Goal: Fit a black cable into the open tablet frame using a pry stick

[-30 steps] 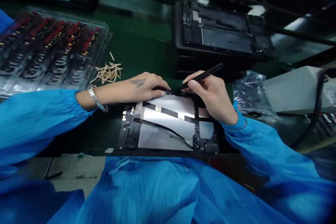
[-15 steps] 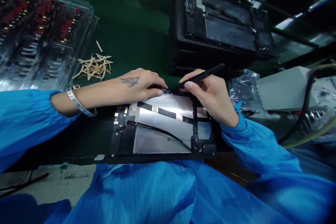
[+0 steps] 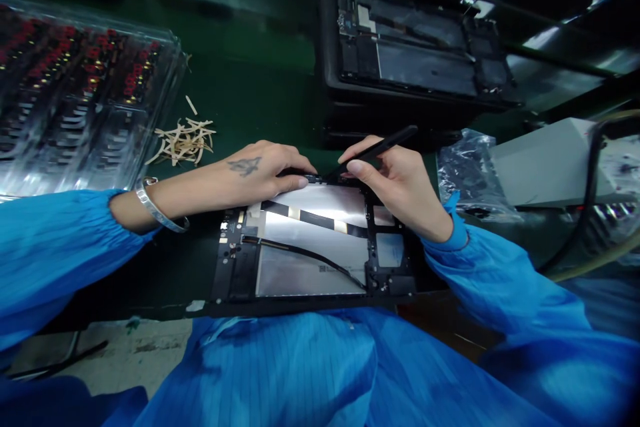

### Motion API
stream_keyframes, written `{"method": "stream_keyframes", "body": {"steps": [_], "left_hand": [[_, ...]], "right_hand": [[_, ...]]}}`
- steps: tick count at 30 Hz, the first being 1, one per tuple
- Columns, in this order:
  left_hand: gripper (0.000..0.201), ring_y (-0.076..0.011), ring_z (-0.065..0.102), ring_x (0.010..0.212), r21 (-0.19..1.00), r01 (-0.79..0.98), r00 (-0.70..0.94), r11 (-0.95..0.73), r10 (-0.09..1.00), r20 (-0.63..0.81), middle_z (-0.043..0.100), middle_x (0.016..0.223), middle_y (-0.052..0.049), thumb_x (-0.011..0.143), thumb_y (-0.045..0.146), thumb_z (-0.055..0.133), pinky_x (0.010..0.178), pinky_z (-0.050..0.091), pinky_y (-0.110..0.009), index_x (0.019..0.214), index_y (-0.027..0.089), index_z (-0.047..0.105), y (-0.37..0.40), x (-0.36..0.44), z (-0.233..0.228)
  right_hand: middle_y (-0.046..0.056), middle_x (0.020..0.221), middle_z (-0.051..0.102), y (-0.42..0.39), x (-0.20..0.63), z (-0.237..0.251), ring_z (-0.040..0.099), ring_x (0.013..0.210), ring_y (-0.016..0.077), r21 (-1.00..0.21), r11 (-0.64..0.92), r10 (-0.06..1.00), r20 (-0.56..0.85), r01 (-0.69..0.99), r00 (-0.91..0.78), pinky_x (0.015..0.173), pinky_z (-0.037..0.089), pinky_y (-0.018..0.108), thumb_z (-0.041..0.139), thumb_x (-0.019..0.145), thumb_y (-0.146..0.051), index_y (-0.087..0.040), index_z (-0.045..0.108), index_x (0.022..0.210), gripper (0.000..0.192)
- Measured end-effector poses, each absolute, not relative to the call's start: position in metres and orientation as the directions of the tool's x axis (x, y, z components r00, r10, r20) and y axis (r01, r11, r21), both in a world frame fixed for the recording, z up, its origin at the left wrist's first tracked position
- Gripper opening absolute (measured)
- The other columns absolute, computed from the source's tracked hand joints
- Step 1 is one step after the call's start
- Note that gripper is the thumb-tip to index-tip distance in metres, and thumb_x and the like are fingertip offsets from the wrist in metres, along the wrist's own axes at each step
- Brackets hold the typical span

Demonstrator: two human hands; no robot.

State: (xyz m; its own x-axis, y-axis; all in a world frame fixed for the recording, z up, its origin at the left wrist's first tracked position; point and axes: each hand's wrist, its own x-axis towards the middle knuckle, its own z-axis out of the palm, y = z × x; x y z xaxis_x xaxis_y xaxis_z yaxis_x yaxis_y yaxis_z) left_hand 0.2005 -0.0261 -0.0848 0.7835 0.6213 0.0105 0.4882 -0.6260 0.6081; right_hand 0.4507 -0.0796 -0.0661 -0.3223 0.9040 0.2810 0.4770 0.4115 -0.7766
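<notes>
Blue sleeves, green bench, black-and-silver panel

The bench is dark green; at its near edge lies an opened tablet, black-framed with silver plates, crossed by a black strip with pale gold patches. The right hand holds a black stylus; the left hand bears a dark grey tattoo, with a silver bangle at the wrist. Both sleeves are bright blue, finely striped. Tan slivers lie beside a clear tray of red, black and gold parts.
</notes>
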Motion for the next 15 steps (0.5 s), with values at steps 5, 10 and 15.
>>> {"method": "stream_keyframes", "body": {"steps": [5,10,15], "left_hand": [[0.035,-0.0203,0.069,0.104,0.603,0.483,0.791,-0.635,0.612,0.011,0.073,0.117,-0.003,0.100,0.039,0.053,0.089,0.048,-0.028,0.127,0.023,0.070,-0.027,0.201,-0.083],[0.038,-0.0183,0.068,0.104,0.540,0.457,0.810,-0.707,0.581,0.075,0.070,0.120,-0.004,0.105,0.042,0.049,0.090,0.049,-0.027,0.133,0.023,0.065,-0.032,0.196,-0.082],[0.039,-0.0190,0.065,0.104,0.398,0.487,0.835,-0.778,0.548,0.049,0.068,0.117,-0.006,0.106,0.038,0.047,0.087,0.049,-0.028,0.140,0.023,0.059,-0.037,0.191,-0.071]], "right_hand": [[0.003,0.096,0.070,-0.079,0.450,-0.068,0.069,0.085,0.0147,-0.786,0.401,0.909,0.277,0.470,-0.313,0.065,0.055,0.023,0.064,0.097,-0.038,-0.019,0.071,0.098,0.021],[0.002,0.094,0.065,-0.080,0.447,-0.071,0.068,0.084,0.0148,-0.901,0.304,0.946,0.248,0.310,-0.208,0.074,0.061,0.027,0.065,0.096,-0.040,-0.019,0.069,0.095,0.022],[0.003,0.092,0.066,-0.079,0.449,-0.077,0.068,0.082,0.0165,-0.904,0.290,0.950,0.234,0.315,-0.205,0.078,0.060,0.031,0.064,0.096,-0.040,-0.019,0.069,0.094,0.022]]}}
